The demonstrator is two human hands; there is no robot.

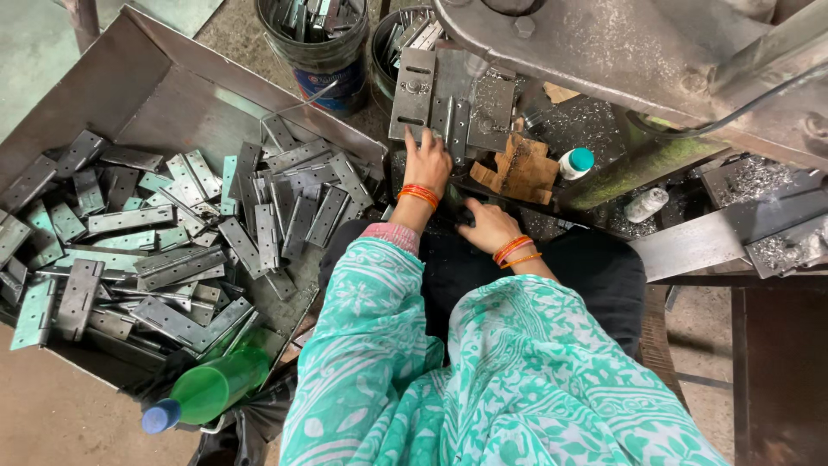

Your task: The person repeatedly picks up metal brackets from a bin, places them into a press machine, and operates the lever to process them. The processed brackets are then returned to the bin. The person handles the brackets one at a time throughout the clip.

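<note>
Left hand (429, 160) flat, fingers spread on the hinge (450, 102) under the press (604, 43), right hand (487, 226) grip unclear; fingers risk pinching there.

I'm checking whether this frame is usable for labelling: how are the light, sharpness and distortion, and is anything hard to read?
Head view: soft, even daylight, no hard shadows; dull glare on the hinge pile in the metal tray. Focus is sharp on the left hand at the hinge plate; the right hand lies in a dark gap, its grip unclear. Wide-angle bending shows at the edges.
</note>
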